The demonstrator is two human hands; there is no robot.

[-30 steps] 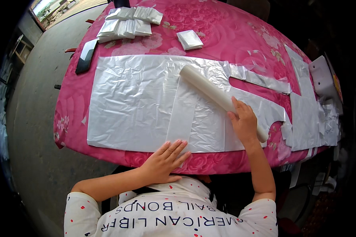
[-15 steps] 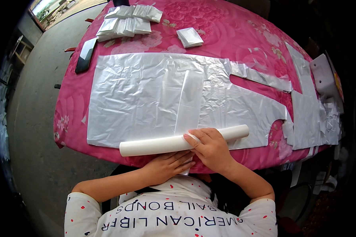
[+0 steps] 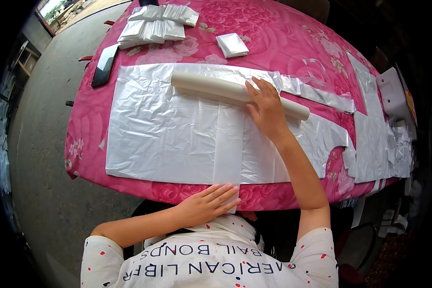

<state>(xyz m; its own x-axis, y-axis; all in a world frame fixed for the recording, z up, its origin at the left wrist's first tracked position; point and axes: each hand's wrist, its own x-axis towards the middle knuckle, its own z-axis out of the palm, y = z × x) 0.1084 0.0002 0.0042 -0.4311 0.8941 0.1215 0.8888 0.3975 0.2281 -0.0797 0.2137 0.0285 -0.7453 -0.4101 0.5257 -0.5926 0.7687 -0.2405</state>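
Observation:
A long white tube (image 3: 211, 90) lies slantwise across the far half of a flat stack of white plastic vest bags (image 3: 163, 139). My right hand (image 3: 270, 108) rests on the tube right of its middle, palm down with fingers stretched over it, not wrapped round it. A folded plastic strip (image 3: 229, 149) runs from beneath the tube toward me, past the near edge of the stack. My left hand (image 3: 209, 204) lies flat over the near end of this strip at the table's front edge, fingers extended.
A pink flowered cloth (image 3: 89, 139) covers the table. Folded plastic packets (image 3: 151, 30) are piled at the far left, with a smaller packet (image 3: 232, 45) beyond the stack. A phone (image 3: 105, 66) lies at the left edge. More plastic bags (image 3: 372, 144) and a white box (image 3: 396, 91) are at right.
My right hand has pushed the tube away from me, from the stack's near edge to its far half. The tube's slant has reversed. My left hand stays near the front edge.

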